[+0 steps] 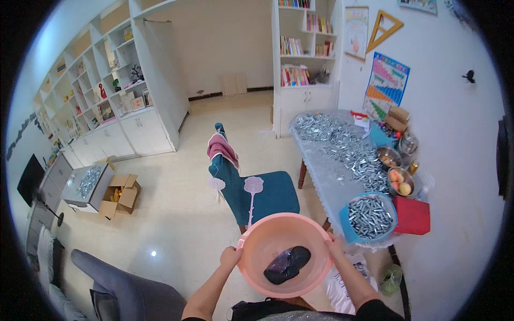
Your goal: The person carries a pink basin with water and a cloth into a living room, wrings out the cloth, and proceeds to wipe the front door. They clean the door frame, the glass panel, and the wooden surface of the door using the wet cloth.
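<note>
Both hands, left hand (231, 258) at 9 o'clock and right hand (335, 249) at 3, are gripping the pink basin (267, 241) rim (1 dark bag (287, 264) lying inside).

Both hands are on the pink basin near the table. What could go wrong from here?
1. The basin is held only at its rim by the left hand and right hand; a tilt could slide the dark bag out.
2. The blue basket of metal parts sits at the table edge right beside the basin; a bump might tip it.
3. The chair stands close ahead and could catch the basin.
</note>
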Tool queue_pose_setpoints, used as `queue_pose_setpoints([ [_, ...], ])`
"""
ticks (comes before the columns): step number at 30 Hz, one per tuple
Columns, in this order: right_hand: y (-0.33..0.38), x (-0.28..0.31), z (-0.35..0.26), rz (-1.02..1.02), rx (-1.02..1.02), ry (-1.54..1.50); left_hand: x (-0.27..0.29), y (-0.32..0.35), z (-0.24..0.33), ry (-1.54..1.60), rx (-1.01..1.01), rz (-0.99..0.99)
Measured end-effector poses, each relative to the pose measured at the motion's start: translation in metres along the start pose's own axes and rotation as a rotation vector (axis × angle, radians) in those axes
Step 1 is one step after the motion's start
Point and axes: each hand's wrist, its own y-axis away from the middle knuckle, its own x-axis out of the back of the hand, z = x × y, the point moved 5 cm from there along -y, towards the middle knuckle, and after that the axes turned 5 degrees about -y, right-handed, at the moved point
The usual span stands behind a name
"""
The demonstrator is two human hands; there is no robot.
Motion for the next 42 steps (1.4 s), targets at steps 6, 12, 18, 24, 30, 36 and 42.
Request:
queue_pose_setpoints([
  [6, -0.131, -0.055, -0.008, -0.081, -0.112, -0.102, -0.026, -0.112, -0.003, 0.054, 0.053, 0.089],
  [12, -0.244, -0.099, 0.017, -0.139, -0.181, -0.009, -0.054, -0.211, 0.01, 0.062, 0.101, 0.082],
  [18, -0.336, -0.136, 0.027, -0.182, -0.207, 0.265, -0.057, -0.281, 0.05, 0.093, 0.192, -0.035],
  [24, -0.426, -0.193, 0.079, -0.223, -0.22, 0.133, -0.085, -0.343, 0.046, 0.139, 0.291, -0.06],
  [30, -0.507, -0.237, 0.131, -0.233, -0.262, -0.004, -0.147, -0.401, 0.023, 0.147, 0.405, -0.064],
  [36, -0.543, -0.247, 0.172, -0.213, -0.271, -0.022, -0.164, -0.437, 0.041, 0.047, 0.471, -0.06],
  [42, -0.532, -0.272, 0.063, -0.185, 0.178, 0.462, -0.166, -0.451, 0.034, 0.012, 0.521, -0.077],
])
